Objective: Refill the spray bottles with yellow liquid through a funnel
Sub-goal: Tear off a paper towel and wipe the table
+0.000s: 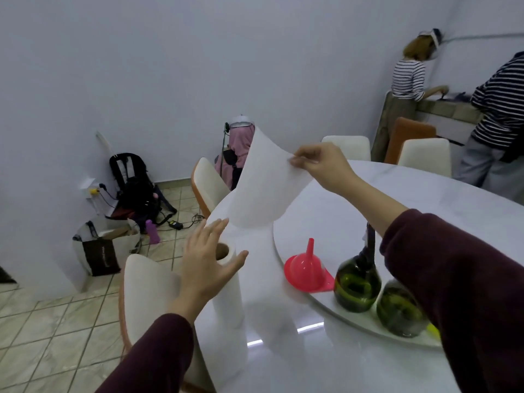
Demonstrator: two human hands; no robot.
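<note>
A white paper towel roll (228, 296) stands upright at the table's near left edge. My left hand (208, 259) hovers over its top with fingers spread. My right hand (320, 165) pinches the corner of a paper sheet (263, 188) lifted off the roll. A red funnel (307, 269) sits mouth down on the round turntable (286, 251). Two dark green spray bottles stand beside it: one (355, 285) with a dark neck, the other (398, 310) partly hidden by my right sleeve.
White chairs ring the marble table (425, 194): one (147, 293) at the near left, one (208, 184) beyond it, two at the far side. Bags and cables lie on the tiled floor at left. Two people in striped tops stand at the far right.
</note>
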